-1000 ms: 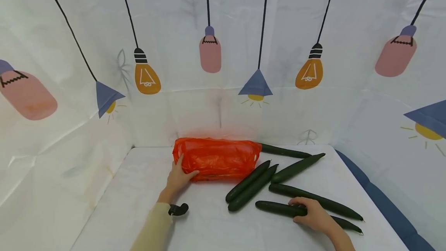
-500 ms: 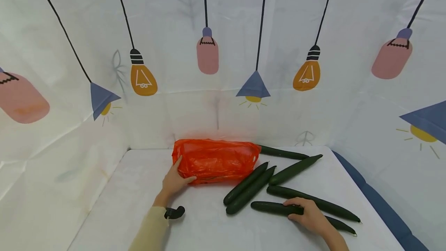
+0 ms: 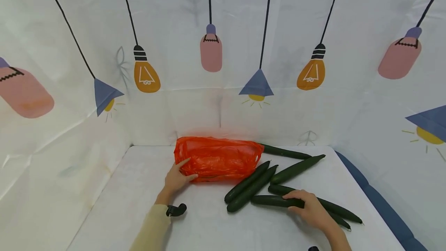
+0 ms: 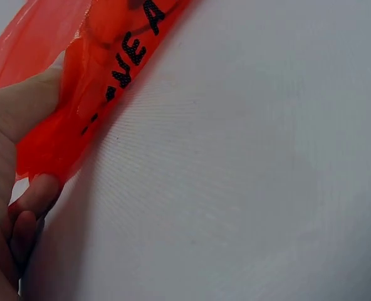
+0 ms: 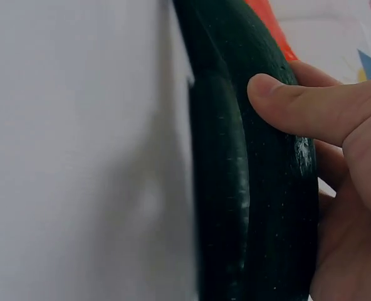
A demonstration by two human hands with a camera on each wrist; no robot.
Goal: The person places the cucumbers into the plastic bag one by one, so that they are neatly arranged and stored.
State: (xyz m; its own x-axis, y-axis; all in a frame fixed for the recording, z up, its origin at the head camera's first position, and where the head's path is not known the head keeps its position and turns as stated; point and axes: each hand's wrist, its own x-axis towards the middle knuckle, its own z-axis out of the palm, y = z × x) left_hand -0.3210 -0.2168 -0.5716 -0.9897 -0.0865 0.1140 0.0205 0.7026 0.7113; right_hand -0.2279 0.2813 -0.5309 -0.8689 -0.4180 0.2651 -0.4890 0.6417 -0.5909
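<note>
A red plastic bag [image 3: 223,162] lies at the back of the white table, with black lettering on it in the left wrist view. My left hand [image 3: 175,177] holds its left end, the thumb [image 4: 32,103] on the outside and fingers curled at the edge below. At the front right, my right hand [image 3: 311,208] grips a dark green cucumber [image 3: 270,201] around its middle. The right wrist view has the thumb [image 5: 267,91] across this cucumber and the other fingers partly hidden behind it. Close alongside lies another cucumber [image 3: 339,209].
Two cucumbers [image 3: 252,189] lie side by side against the bag's right front. Another cucumber [image 3: 296,170] slants behind them, and one more [image 3: 287,152] runs partly behind the bag. A patterned sheet [image 3: 223,107] walls the table [image 3: 216,220]. Blue padding [image 3: 379,204] borders the right edge.
The right hand and its cucumber have shifted left and farther from me, nearer the neighbouring cucumber. The left hand's index finger has moved rightward over the bag.
</note>
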